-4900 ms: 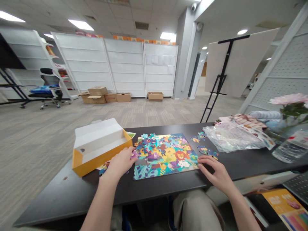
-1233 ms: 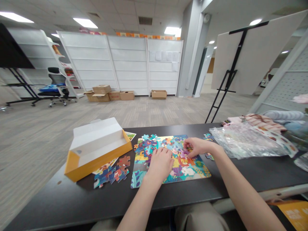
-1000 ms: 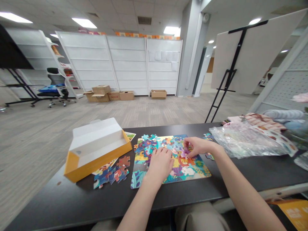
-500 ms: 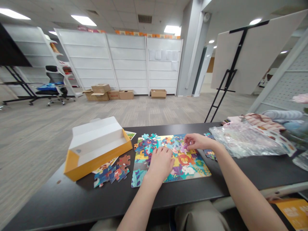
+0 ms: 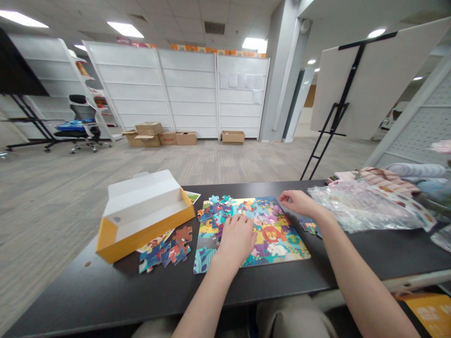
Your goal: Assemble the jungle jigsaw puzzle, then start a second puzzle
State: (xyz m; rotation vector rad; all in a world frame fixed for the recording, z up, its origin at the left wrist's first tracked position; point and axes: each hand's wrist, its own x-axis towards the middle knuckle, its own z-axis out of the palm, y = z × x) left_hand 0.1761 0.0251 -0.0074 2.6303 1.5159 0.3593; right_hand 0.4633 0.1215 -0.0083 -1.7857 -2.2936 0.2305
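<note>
- Blue, yellow and purple, the flat rectangular cardboard jigsaw puzzle [image 5: 271, 234] lies just below the centre of the frame, printed with animals (an orange lion and a white rabbit show clearly).
- The left hand [image 5: 237, 238] rests palm down over the middle of the puzzle, fingers side by side and slightly bent; nothing shows in its grasp, though its underside is hidden.
- The right hand [image 5: 299, 203] is beside the puzzle's upper right edge, its fingers loosely curled inward; whether they pinch anything, I cannot tell.
- A heap of loose blue and teal interlocking pieces [image 5: 214, 213] covers the puzzle's upper left corner.
- Brown and dark-blue joined cardboard pieces [image 5: 169, 252] lie left of the puzzle, well apart from both hands.
- A small dark-blue patterned group of pieces [image 5: 309, 226] sits right of the puzzle, partly behind the right forearm.
- A yellow-orange cardboard box with a white inside [image 5: 148, 234] stands open, left of centre.
- Crinkled clear plastic packaging [image 5: 355, 209] spreads across the right of the frame, near pink striped fabric [image 5: 382, 180].
- All of this is on a matte black tabletop [image 5: 88, 293] (with a small round mark at its left).
</note>
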